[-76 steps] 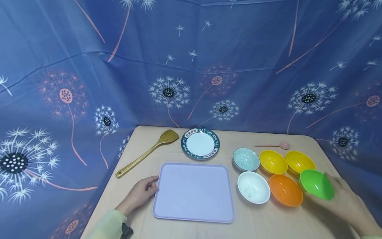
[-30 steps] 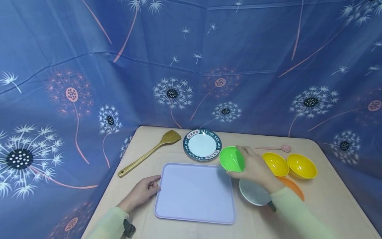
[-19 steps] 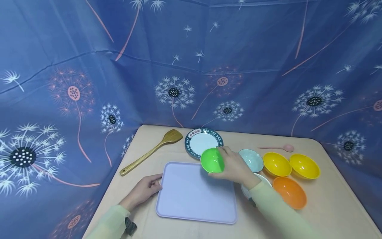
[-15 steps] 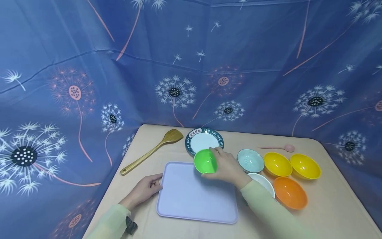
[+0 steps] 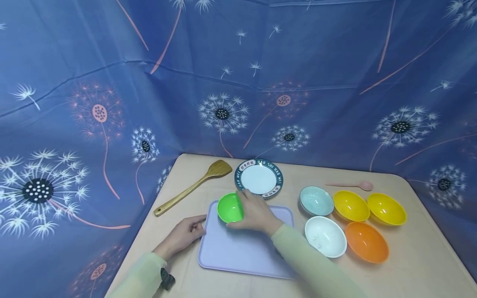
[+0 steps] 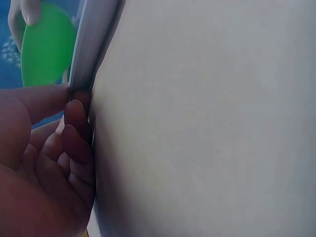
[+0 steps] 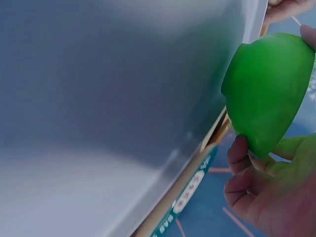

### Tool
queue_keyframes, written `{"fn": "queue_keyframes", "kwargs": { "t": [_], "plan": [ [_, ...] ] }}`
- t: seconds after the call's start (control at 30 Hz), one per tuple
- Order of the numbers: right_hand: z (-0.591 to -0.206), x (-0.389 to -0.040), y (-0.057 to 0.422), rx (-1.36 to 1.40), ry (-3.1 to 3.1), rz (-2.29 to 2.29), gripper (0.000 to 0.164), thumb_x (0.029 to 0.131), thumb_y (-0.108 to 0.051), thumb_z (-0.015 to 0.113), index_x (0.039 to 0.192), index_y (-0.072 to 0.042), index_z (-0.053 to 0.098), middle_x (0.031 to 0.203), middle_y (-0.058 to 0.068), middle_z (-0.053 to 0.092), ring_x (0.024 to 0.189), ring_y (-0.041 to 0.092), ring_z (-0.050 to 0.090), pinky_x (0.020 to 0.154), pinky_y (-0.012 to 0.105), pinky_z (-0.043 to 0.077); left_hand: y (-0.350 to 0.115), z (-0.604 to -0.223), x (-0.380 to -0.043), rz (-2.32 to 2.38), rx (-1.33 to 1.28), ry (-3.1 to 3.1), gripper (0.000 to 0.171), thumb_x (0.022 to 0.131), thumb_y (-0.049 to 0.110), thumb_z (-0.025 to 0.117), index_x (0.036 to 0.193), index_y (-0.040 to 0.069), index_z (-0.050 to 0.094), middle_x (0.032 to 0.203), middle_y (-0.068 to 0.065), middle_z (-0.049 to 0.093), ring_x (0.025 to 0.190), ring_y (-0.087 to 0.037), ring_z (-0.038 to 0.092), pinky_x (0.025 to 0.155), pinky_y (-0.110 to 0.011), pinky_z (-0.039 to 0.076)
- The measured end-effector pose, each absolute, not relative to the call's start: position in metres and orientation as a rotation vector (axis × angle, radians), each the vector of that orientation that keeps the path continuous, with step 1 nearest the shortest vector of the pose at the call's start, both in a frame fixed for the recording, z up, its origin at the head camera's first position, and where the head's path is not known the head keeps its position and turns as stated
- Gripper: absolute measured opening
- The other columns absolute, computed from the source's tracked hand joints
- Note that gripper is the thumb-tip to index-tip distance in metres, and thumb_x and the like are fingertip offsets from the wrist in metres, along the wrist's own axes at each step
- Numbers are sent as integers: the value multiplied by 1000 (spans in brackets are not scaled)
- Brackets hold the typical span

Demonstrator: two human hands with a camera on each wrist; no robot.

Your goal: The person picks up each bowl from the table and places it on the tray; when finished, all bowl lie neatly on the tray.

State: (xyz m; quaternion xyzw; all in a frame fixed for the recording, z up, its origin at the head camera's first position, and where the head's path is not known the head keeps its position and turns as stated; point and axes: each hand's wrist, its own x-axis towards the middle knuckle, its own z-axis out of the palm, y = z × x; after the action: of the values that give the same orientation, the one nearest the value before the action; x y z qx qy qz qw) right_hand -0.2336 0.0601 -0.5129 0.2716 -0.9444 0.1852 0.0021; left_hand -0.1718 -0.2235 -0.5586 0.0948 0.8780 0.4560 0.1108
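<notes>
My right hand (image 5: pixel 258 212) grips a green bowl (image 5: pixel 228 208) by its rim, over the far left corner of a pale lavender tray (image 5: pixel 246 252). The right wrist view shows the bowl (image 7: pixel 269 84) from the side, its foot close over the tray's surface, with fingers and thumb at opposite sides of the rim. My left hand (image 5: pixel 182 236) pinches the tray's left edge. In the left wrist view the left hand (image 6: pixel 54 148) has its thumb and curled fingers at the tray's rim (image 6: pixel 94 44), and part of the green bowl shows beyond.
Right of the tray stand a light blue bowl (image 5: pixel 316 201), a white bowl (image 5: pixel 326 236), an orange bowl (image 5: pixel 367 242) and two yellow bowls (image 5: pixel 351 205). A pink spoon (image 5: pixel 363 185) lies behind them. A green-rimmed plate (image 5: pixel 258 179) and a wooden spatula (image 5: pixel 193 186) lie behind the tray.
My right hand has gripped the green bowl at the far right and carried it left across the other bowls to above the tray. My left hand has stayed at the tray's edge.
</notes>
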Motion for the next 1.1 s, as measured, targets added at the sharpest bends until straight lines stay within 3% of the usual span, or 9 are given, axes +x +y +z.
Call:
{"fn": "queue_keyframes", "kwargs": {
  "t": [0.27,0.87,1.1],
  "plan": [
    [-525,-235,36,849,-2967,561,122,67,-76,80,156,-1,42,138,14,55,113,27,59,99,51,48,-222,-560,-171,1349,252,2571,54,98,13,70,148,-1,56,76,4,61,59,-9,50,56,-26,42],
    [-533,-239,8,710,-2925,648,123,62,-80,82,149,-1,47,128,12,55,109,26,60,97,47,51,-220,-560,-170,1359,228,2564,57,97,14,71,149,-2,54,77,4,60,60,-8,50,56,-26,44],
    [-532,-236,2,674,-2946,630,129,63,-83,80,154,-1,42,134,15,54,114,28,60,100,46,49,-219,-559,-169,1336,212,2574,57,97,17,72,149,1,55,76,4,59,59,-9,49,55,-26,43]
  ]
}}
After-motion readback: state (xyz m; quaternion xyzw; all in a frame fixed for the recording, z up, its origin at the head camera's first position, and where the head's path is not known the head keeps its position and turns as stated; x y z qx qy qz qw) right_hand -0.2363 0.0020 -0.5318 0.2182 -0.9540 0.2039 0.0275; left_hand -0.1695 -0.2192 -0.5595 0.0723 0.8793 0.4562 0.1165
